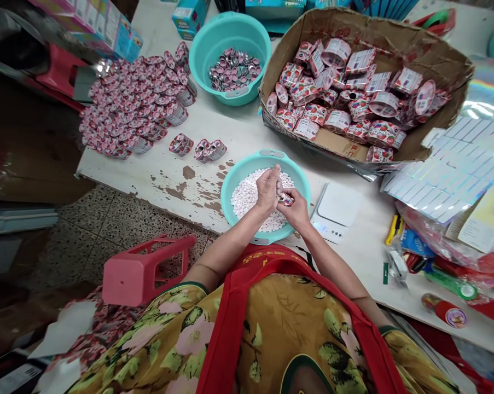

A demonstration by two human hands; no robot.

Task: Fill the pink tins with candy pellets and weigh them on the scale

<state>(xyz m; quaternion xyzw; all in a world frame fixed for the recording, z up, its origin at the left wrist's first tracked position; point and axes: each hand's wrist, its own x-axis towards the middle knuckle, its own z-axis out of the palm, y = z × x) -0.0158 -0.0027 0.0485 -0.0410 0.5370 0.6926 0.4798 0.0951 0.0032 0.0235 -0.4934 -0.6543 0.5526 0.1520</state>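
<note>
Over a turquoise basin of small round white candies, my two hands are close together. My left hand is cupped on its side, with several white candies showing along its palm. In my right hand is a small red-and-white printed container, gripped by the fingers right beside the left palm. Its opening is partly hidden by my fingers, so I cannot tell how full it is.
Rows of printed containers stand at the left, a few apart. Behind is a basin of metal lids. A cardboard box holds finished-looking containers. A white scale sits right of my hands; a pink stool stands left.
</note>
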